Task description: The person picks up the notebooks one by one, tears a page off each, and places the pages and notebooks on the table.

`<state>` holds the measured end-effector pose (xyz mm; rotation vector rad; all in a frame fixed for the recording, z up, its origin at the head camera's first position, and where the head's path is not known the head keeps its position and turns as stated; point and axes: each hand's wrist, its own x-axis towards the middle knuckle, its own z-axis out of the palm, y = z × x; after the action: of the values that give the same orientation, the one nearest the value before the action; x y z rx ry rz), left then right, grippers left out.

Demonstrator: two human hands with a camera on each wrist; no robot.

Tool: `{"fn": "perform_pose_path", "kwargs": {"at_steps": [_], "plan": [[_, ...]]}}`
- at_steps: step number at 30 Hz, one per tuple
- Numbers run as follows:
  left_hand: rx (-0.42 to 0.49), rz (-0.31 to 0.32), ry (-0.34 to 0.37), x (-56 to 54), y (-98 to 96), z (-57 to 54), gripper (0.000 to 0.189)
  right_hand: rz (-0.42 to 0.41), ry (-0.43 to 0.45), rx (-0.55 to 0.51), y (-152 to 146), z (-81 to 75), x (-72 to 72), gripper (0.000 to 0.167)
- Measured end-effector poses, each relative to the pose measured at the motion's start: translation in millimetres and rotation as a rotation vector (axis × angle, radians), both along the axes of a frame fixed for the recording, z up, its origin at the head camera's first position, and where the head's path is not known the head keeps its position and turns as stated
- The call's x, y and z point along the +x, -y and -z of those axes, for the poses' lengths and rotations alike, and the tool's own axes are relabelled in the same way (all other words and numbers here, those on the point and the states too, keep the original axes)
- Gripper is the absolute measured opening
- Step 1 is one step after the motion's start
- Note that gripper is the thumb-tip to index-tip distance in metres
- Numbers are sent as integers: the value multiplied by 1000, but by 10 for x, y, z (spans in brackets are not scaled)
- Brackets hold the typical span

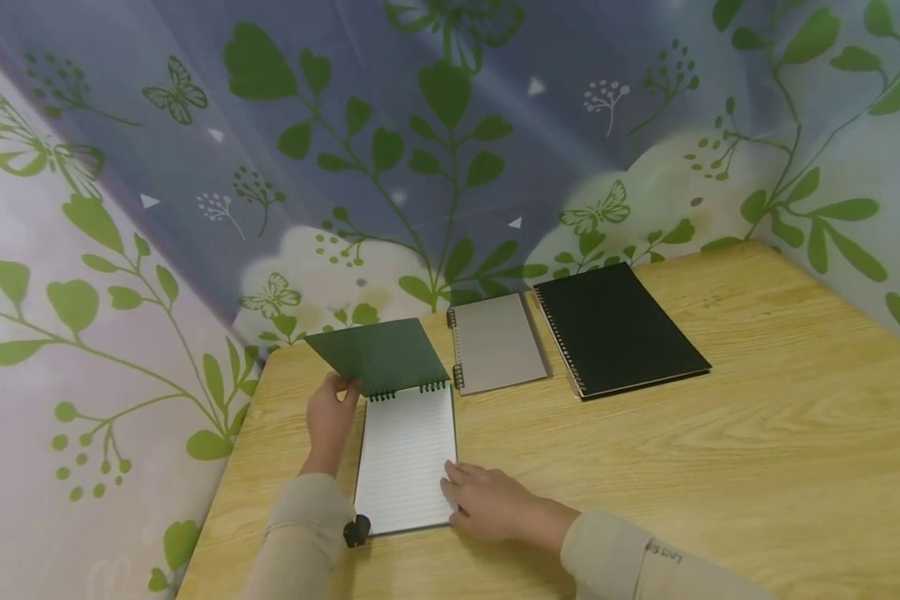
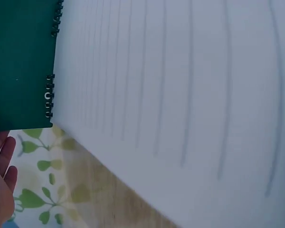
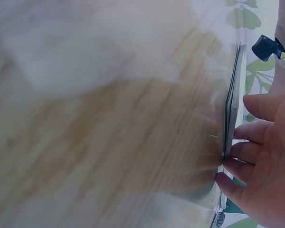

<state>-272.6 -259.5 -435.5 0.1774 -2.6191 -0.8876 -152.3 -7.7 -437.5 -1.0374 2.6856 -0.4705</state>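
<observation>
A spiral notebook [image 1: 407,462] lies on the table with its lined white page facing up. Its dark green cover [image 1: 382,354] is lifted back at the top, standing tilted from the coil. My left hand [image 1: 332,425] pinches the cover's lower left corner; in the left wrist view the thumb lies on the green cover [image 2: 19,66] with fingers behind it. At the page's lower right edge rests my right hand [image 1: 491,504]. In the right wrist view, its fingertips [image 3: 230,185] touch the notebook's side edge, fingers fairly straight and thumb apart.
Behind and to the right lie a grey-brown spiral notebook [image 1: 498,342] and a larger black one [image 1: 622,329], both closed. The wooden table [image 1: 720,467] meets a leaf-patterned curtain [image 1: 450,167] at the back and left. A small black object [image 1: 357,531] sits at my left sleeve.
</observation>
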Motion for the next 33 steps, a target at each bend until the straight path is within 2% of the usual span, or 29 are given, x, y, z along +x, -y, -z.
{"fn": "perform_pose_path", "kwargs": {"at_steps": [9, 17, 23, 29, 33], "plan": [[-15, 21, 115, -80, -59, 80, 28, 6, 31, 13, -9, -27, 6, 47], [-18, 10, 124, -187, -61, 107, 28, -8, 19, 38, -9, -12, 12, 50], [23, -4, 135, -230, -93, 91, 32, -8, 24, 49, -8, -32, 13, 52], [76, -35, 144, -308, -107, 146, 35, -2, 19, 65, -5, -52, 9, 51], [82, -44, 179, -332, -102, 160, 39, -3, 5, 72, -7, -54, 9, 50]]}}
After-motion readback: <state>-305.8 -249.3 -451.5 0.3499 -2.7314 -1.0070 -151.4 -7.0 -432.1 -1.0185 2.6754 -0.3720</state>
